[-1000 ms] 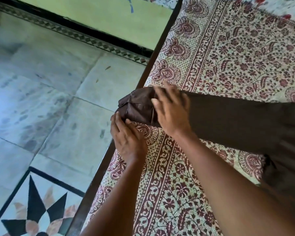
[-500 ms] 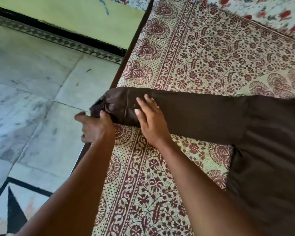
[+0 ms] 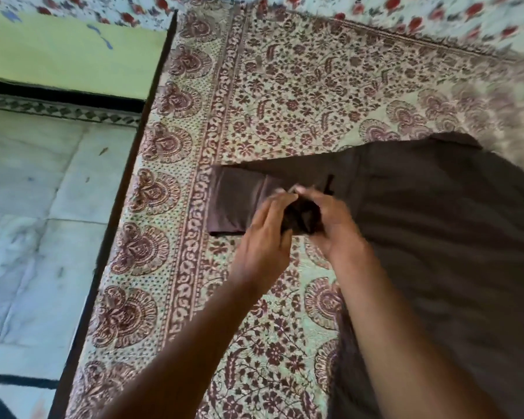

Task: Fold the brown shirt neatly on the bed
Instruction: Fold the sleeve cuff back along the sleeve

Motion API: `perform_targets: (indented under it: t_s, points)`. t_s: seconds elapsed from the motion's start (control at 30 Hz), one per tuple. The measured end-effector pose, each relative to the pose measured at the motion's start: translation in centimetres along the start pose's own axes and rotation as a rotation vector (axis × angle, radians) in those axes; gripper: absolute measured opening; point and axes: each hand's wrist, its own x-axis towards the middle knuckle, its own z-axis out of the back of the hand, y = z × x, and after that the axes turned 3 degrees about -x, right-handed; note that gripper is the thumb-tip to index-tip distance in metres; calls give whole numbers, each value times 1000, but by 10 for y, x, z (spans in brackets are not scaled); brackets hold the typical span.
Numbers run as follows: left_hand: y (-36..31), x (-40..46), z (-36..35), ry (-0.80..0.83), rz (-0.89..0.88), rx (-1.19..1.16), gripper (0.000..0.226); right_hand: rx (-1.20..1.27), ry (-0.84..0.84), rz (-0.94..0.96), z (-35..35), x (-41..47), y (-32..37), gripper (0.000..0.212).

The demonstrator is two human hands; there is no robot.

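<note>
Brown shirt: spread on floral bedcover, sleeve doubled back toward bed edge. No readable label or writing. Left hand and right hand: both curled shut, pinching sleeve cloth bunched between them. Tiled floor beside.

A pale marble-like tiled floor fills the left side of the frame, with grey streaks and thin joint lines, and a dark pointed inlay shows at the lower left corner. Along the upper left runs a patterned border strip beneath a black band, and above that stands a yellow-green wall with small blue marks. Across the top edge lies a blurred white cloth with red flowers.
</note>
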Motion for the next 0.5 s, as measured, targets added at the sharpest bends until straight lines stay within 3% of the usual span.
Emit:
perform_targets:
  t_s: [0.07,0.13,0.23,0.3,0.5]
  points:
    - [5,-5,-10,-33,-72,288,77,-1,-70,26,17,-3,4,61]
    - [14,-2,-18,-62,12,431,94,40,-137,26,42,-7,14,21]
    - [27,9,-27,-101,242,448,91,134,-61,0,91,-13,30,30]
    - [30,18,-35,-151,317,477,81,125,-90,24,130,-21,47,24]
    - [-6,39,-84,-169,201,455,60,75,-337,88,258,-30,107,14]
